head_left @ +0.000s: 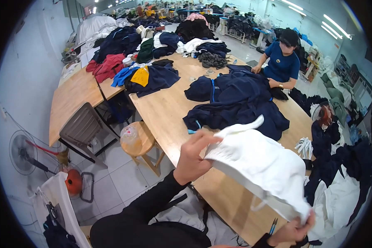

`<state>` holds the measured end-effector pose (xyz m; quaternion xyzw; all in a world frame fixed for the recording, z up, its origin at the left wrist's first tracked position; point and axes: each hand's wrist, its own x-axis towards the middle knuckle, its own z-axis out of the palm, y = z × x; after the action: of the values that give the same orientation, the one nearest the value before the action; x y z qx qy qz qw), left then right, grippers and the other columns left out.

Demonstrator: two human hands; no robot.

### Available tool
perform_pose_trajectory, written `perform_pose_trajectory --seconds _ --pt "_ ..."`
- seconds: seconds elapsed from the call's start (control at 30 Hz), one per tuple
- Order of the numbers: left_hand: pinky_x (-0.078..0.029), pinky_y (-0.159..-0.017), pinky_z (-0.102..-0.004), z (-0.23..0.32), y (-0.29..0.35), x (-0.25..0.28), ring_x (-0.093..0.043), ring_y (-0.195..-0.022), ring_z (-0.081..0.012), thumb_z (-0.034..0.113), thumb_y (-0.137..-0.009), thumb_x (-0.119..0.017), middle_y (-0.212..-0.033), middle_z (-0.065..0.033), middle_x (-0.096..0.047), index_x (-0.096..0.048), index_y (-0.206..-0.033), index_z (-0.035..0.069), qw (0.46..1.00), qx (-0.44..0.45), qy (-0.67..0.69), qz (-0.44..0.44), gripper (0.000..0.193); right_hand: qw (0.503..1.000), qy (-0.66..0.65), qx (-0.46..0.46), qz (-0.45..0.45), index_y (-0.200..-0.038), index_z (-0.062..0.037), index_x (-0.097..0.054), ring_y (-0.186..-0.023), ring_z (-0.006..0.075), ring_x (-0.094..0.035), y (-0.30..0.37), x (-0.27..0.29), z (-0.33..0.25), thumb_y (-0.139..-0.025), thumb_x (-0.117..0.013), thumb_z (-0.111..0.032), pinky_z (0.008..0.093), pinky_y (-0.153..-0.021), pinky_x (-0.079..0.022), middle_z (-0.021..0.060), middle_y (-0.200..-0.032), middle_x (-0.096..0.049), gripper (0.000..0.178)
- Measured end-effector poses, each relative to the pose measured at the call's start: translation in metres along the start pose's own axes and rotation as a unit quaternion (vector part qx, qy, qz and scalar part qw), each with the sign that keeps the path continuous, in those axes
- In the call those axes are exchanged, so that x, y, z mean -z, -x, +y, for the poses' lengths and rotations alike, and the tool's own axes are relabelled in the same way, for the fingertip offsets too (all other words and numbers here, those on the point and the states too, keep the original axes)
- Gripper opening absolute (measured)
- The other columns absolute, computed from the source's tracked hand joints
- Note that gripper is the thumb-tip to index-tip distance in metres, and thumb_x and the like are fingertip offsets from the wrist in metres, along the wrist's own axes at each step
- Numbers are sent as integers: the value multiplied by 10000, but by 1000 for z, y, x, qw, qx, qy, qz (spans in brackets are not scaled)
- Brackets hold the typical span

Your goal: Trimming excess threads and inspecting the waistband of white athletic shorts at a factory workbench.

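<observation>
A white cloth garment (pixel 262 163) is stretched between my two hands above the wooden table (pixel 161 120). My left hand (pixel 193 159) pinches its gathered end at the left. My right hand (pixel 293 230), a little blurred, is closed on its lower right corner near the table's front edge. Beside the right hand is a small slim dark tool (pixel 273 225), partly hidden, its kind unclear. Just beyond the white garment lies a spread of navy garments (pixel 244 101) with light blue trim.
Across the table a person in a blue shirt (pixel 283 62) handles the navy cloth. White strips (pixel 304 147) and heaped garments (pixel 335 198) lie at the right. To the left stand a wooden stool (pixel 137 140), a chair (pixel 83 130) and a fan (pixel 24 153).
</observation>
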<state>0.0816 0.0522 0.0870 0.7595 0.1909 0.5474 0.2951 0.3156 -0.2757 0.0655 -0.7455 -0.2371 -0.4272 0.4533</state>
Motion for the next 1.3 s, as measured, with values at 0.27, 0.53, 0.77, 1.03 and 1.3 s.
perform_pose_trajectory --seconds 0.27,0.53,0.77,1.03,1.3 --pt "-527 -938 -475 -89 173 -36 -603 -1129 -407 94 -751 -766 -1134 -157 -626 -706 -1195 108 932 210 -187 -229 449 900 20 -273 -339 -1067 62 -676 -801 199 -568 218 3 87 -696 -494 126 314 -749 -472 82 -927 -651 418" --pt "-564 -811 -564 -85 139 -70 -680 -961 -463 31 -841 -660 -1173 -186 -619 -619 -1294 107 924 176 -143 -309 461 923 178 -33 -339 -1086 13 -611 -966 452 -594 130 -14 47 -771 -716 33 501 -904 -479 211 -1009 -609 332" --pt "-538 -930 -500 -13 145 -100 -616 -1118 -483 88 -914 -610 -1259 -271 -565 -556 -1421 13 942 199 26 -269 516 764 -267 -139 -570 -1168 7 -650 -857 252 -664 142 -24 -27 -970 -767 -130 380 -799 -536 110 -958 -684 268" --pt "-527 -936 -387 36 149 -85 -627 -1066 -341 -5 -870 -557 -1238 -149 -569 -650 -1341 -6 813 164 321 -458 480 657 -389 -551 -336 -1513 26 -468 -1254 248 -640 173 -9 -14 -1142 -554 -332 405 -1041 -530 147 -1401 -639 522" --pt "-477 -1097 -465 -86 146 -145 -617 -1232 -400 25 -878 -662 -1266 -196 -681 -713 -1241 65 941 29 -56 -333 369 588 -513 -586 -218 -1652 -34 -314 -1527 303 -434 118 -7 21 -1165 -462 -353 478 -1263 -354 140 -1655 -447 601"
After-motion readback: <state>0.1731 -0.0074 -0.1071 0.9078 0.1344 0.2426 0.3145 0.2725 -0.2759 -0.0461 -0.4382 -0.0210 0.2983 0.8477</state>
